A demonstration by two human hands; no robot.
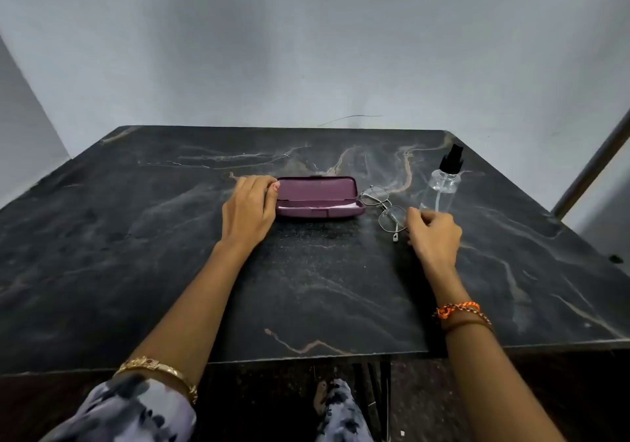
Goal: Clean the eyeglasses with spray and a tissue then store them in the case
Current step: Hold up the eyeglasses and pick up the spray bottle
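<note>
Eyeglasses case: maroon, hard-shell, oblong. Stood open at worktop centre, lid raised toward far side. Pale pink tissue lay flat inside lower tray.

Eyeglasses: thin silver wire frame, clear lenses. Lay on worktop just right of case, frame running diagonally, one lens near case corner, other lens nearer front edge.

Spray bottle: clear plastic body, black pump top. Stood upright just beyond and right of eyeglasses. Contents not discernible.

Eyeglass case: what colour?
Plum purple eyeglass case, lid open, pale pink lining inside; head view shows it.
</note>
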